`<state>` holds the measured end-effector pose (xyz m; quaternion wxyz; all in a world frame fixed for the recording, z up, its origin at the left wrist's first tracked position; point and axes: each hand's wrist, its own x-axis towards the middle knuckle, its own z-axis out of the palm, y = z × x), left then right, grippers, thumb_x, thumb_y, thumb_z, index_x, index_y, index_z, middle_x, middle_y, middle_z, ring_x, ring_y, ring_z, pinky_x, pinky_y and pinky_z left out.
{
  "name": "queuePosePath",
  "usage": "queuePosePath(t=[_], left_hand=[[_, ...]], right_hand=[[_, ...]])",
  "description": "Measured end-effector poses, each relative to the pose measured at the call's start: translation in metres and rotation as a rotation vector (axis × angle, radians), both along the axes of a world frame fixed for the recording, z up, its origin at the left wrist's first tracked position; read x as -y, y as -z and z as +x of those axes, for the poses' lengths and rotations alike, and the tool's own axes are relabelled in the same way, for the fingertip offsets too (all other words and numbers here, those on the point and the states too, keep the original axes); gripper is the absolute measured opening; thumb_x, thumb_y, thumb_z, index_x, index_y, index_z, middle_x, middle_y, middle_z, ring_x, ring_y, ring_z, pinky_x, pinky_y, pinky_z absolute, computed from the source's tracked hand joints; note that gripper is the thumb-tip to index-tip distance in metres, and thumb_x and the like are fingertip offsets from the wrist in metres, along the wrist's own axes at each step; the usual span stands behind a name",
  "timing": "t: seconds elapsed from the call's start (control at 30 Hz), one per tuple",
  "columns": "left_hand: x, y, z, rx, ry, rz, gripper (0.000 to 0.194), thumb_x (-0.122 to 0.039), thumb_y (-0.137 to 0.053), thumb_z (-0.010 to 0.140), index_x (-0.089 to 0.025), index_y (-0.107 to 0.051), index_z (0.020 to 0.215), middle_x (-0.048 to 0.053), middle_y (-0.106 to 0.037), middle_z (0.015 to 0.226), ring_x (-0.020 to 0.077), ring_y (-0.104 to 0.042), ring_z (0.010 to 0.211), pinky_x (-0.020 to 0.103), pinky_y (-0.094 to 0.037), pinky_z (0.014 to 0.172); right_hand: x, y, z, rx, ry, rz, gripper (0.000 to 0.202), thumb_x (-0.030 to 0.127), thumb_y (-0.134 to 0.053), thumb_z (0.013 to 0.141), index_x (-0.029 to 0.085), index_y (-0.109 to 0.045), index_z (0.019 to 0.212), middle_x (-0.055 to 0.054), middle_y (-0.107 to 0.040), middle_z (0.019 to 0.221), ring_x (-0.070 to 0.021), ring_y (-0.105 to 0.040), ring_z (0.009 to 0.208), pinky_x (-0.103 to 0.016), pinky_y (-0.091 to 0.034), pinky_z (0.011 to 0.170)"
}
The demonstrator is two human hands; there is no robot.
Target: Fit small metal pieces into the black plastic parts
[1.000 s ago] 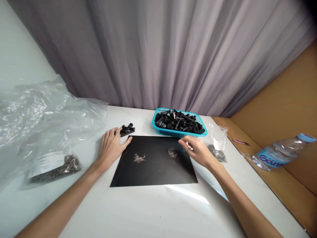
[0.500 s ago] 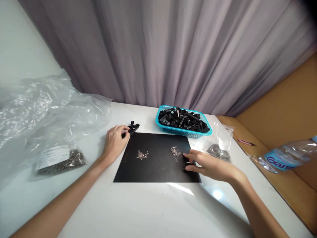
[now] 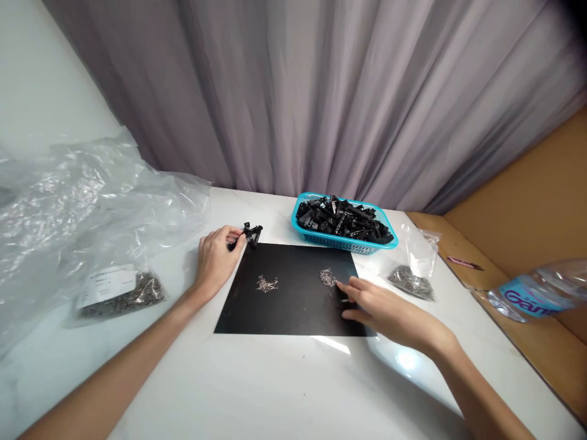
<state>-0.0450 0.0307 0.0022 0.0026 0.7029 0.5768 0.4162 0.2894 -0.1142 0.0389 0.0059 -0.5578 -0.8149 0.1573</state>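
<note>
My left hand (image 3: 219, 255) is closed on a black part at the upper left corner of the black mat (image 3: 293, 311). More black pieces (image 3: 252, 233) lie just beyond its fingertips. On the mat's right side, my right hand (image 3: 373, 302) reaches with its index fingertip to the edge of the right pile of small metal pieces (image 3: 327, 278). A small thin item shows between its fingers, too small to name. The left pile of small metal pieces (image 3: 266, 283) rests on the mat between the hands.
A blue basket (image 3: 351, 245) full of black parts stands behind the mat. Bags of metal pieces lie at left (image 3: 121, 293) and right (image 3: 410, 281). Large clear plastic (image 3: 92, 189) covers the far left. A water bottle (image 3: 536, 293) and pink tool (image 3: 464, 263) are at right.
My right index fingertip has moved left to the right pile. The black pieces by my left hand have shifted and turned slightly. The whole view has shifted a little.
</note>
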Motion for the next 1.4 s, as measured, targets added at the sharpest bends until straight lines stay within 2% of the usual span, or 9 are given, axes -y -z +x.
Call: queuePosePath(t=[0.07, 0.17, 0.27, 0.4, 0.57, 0.83, 1.1, 1.3, 1.4], left_hand=[[0.001, -0.004, 0.002, 0.062, 0.002, 0.024, 0.017, -0.036, -0.057, 0.092, -0.02, -0.063, 0.094, 0.007, -0.074, 0.094, 0.0242, -0.07, 0.089, 0.041, -0.051, 0.092], [0.008, -0.011, 0.011, 0.265, 0.112, 0.009, 0.024, -0.042, -0.059, 0.093, -0.02, -0.059, 0.101, 0.005, -0.069, 0.096, 0.0211, -0.072, 0.088, 0.035, -0.055, 0.084], [0.025, -0.016, 0.026, 0.429, 0.289, -0.083, 0.037, -0.042, -0.06, 0.094, -0.021, -0.053, 0.123, 0.0, -0.061, 0.098, 0.0144, -0.072, 0.068, 0.031, -0.057, 0.074], [0.053, -0.019, 0.045, 0.357, 0.419, -0.239, 0.049, -0.041, -0.054, 0.099, -0.025, -0.043, 0.145, 0.0, -0.055, 0.103, 0.0089, -0.067, 0.061, 0.028, -0.057, 0.067], [0.071, -0.021, 0.055, 0.33, 0.577, -0.443, 0.036, -0.047, -0.052, 0.1, -0.026, -0.063, 0.128, 0.002, -0.051, 0.108, 0.0106, -0.067, 0.069, 0.029, -0.058, 0.07], [0.077, -0.016, 0.062, 0.667, 0.837, -0.802, 0.035, -0.047, -0.06, 0.099, -0.023, -0.047, 0.122, 0.005, -0.07, 0.101, 0.0221, -0.078, 0.079, 0.029, -0.057, 0.065], [0.079, -0.015, 0.065, 0.736, 0.903, -0.862, 0.04, -0.043, -0.065, 0.096, -0.023, -0.044, 0.123, 0.007, -0.07, 0.101, 0.0291, -0.079, 0.087, 0.028, -0.061, 0.056], [0.08, -0.015, 0.066, 0.796, 0.877, -0.888, 0.041, -0.05, -0.056, 0.101, -0.025, -0.044, 0.131, 0.009, -0.07, 0.113, 0.0275, -0.077, 0.099, 0.038, -0.065, 0.078], [0.082, -0.017, 0.066, 0.829, 0.872, -0.931, 0.043, -0.057, -0.05, 0.101, -0.026, -0.042, 0.13, 0.011, -0.068, 0.119, 0.029, -0.075, 0.104, 0.048, -0.063, 0.088]], right_hand=[[-0.006, -0.003, 0.0, -0.045, 0.105, 0.111, 0.024, 0.025, -0.054, 0.102, 0.022, -0.072, 0.117, -0.008, -0.069, 0.11, -0.0234, -0.067, 0.092, -0.033, -0.048, 0.075], [-0.014, -0.004, 0.002, -0.162, 0.242, 0.214, 0.018, 0.019, -0.056, 0.099, 0.024, -0.072, 0.092, -0.002, -0.071, 0.098, -0.0192, -0.064, 0.08, -0.03, -0.042, 0.067], [-0.017, -0.002, 0.004, -0.296, 0.241, 0.242, 0.017, 0.021, -0.057, 0.098, 0.024, -0.072, 0.092, -0.002, -0.069, 0.095, -0.0175, -0.06, 0.076, -0.03, -0.043, 0.069], [-0.018, 0.004, 0.002, -0.383, 0.173, 0.237, 0.019, 0.022, -0.054, 0.098, 0.023, -0.074, 0.097, -0.004, -0.069, 0.097, -0.0175, -0.06, 0.076, -0.03, -0.045, 0.071], [-0.021, 0.01, -0.004, -0.411, 0.165, 0.193, 0.019, 0.025, -0.052, 0.098, 0.021, -0.071, 0.095, -0.004, -0.071, 0.091, -0.0181, -0.061, 0.072, -0.032, -0.046, 0.07], [-0.023, 0.014, -0.01, -0.465, 0.15, 0.264, 0.026, 0.02, -0.049, 0.097, 0.02, -0.073, 0.105, -0.008, -0.069, 0.098, -0.018, -0.06, 0.073, -0.033, -0.05, 0.071], [-0.023, 0.022, -0.013, -0.625, 0.049, 0.249, 0.032, 0.039, -0.048, 0.105, 0.021, -0.075, 0.107, -0.01, -0.067, 0.103, -0.0202, -0.066, 0.086, -0.033, -0.055, 0.076], [-0.024, 0.019, -0.013, -0.74, 0.174, 0.161, 0.025, 0.044, -0.065, 0.097, 0.021, -0.072, 0.105, -0.003, -0.07, 0.083, -0.0167, -0.063, 0.071, -0.029, -0.052, 0.067], [-0.027, 0.02, -0.01, -0.821, 0.179, 0.082, 0.03, 0.049, -0.067, 0.094, 0.02, -0.072, 0.096, -0.005, -0.074, 0.09, -0.0179, -0.066, 0.076, -0.03, -0.053, 0.07]])
